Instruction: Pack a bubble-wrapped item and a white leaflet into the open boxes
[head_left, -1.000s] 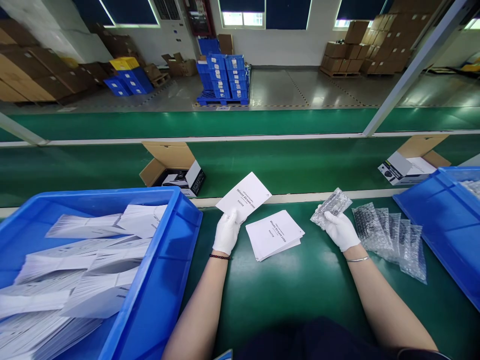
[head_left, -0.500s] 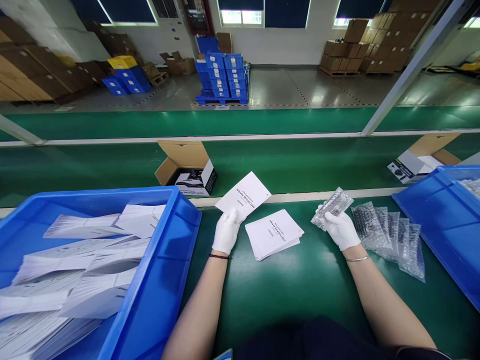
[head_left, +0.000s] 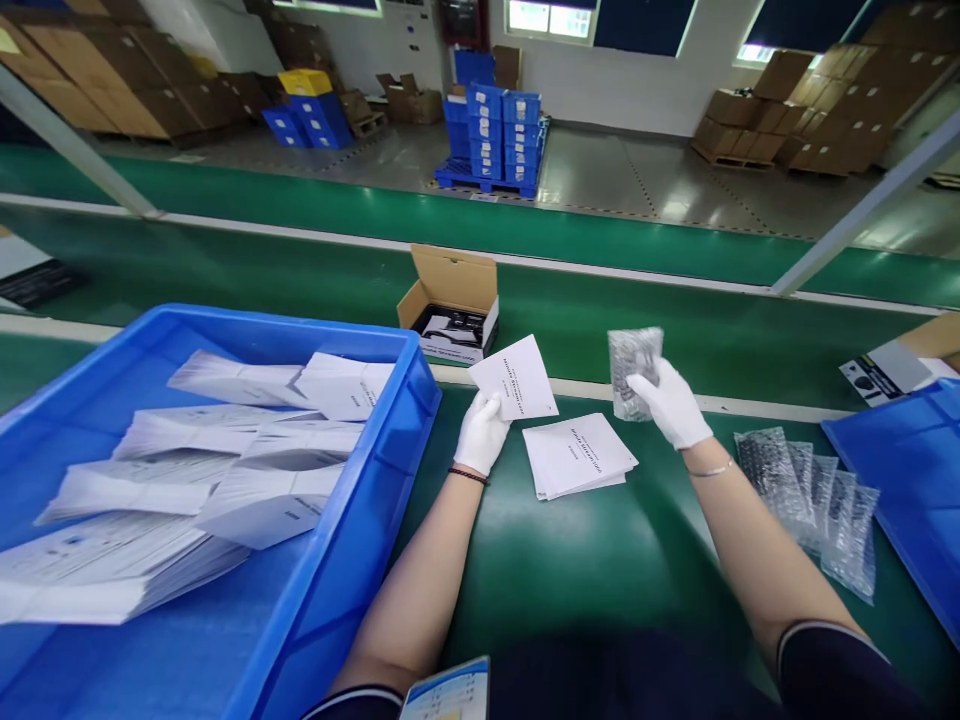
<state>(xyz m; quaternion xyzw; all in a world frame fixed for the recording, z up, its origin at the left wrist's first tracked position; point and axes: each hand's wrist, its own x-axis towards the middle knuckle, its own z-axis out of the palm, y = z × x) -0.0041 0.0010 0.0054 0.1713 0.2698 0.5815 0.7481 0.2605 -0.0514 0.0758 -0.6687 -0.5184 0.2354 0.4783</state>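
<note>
My left hand (head_left: 482, 432), in a white glove, pinches the lower corner of a white printed booklet (head_left: 517, 378). Below and right of it, a small stack of the same booklets (head_left: 577, 456) lies on the green table. In my gloved right hand (head_left: 675, 402) is a bubble-wrap pouch (head_left: 634, 370), held upright by its edge above the table's far rail; what is inside cannot be made out. An open carton (head_left: 454, 300) with black items in it stands on the green belt, just beyond my left hand. More bubble-wrap pouches (head_left: 776, 478) lie overlapping to the right.
At left a large blue bin (head_left: 420, 400) holds bundled booklets (head_left: 262, 490). Another blue bin (head_left: 907, 480) stands at the right edge, with an open carton (head_left: 874, 375) behind it. A slanted grey post (head_left: 862, 215) rises beyond the belt.
My right hand has lifted the bubble-wrap pouch forward and left, turning it upright. The booklet in my left hand has tilted. The view has swung left, and the near carton has shifted along.
</note>
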